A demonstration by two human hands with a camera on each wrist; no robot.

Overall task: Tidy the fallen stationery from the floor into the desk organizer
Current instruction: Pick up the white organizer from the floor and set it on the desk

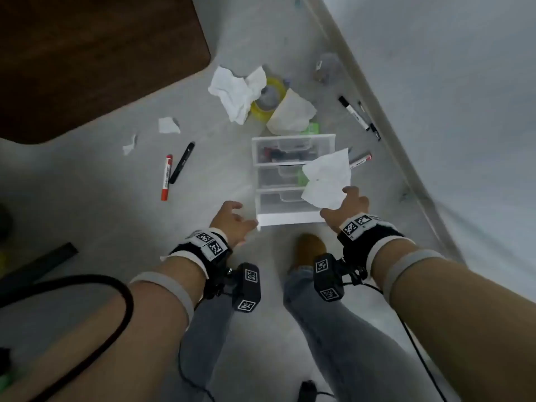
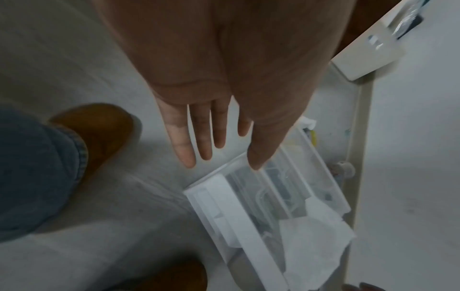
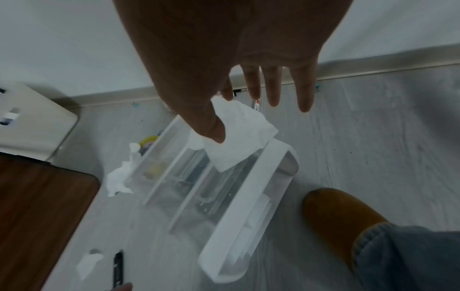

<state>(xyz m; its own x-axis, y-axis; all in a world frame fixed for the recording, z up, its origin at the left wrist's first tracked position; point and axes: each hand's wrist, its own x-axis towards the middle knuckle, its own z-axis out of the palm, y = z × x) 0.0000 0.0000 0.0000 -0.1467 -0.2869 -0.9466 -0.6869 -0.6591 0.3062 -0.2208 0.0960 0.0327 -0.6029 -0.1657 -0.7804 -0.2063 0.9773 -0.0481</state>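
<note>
No legible txt; marker label print (too blurry), wristband tag patterns only.

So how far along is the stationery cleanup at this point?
Barely started. The organizer lies on the floor with some items inside its drawers. Both hands, left hand and right hand, reach open toward it, holding nothing. Still on the floor: red marker, black marker, pens by the wall, yellow tape.

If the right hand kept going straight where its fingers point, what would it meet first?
Most likely the white tissue lying on the desk organizer: the right hand, fingers spread, is already at its near edge. Contact is unclear.
</note>
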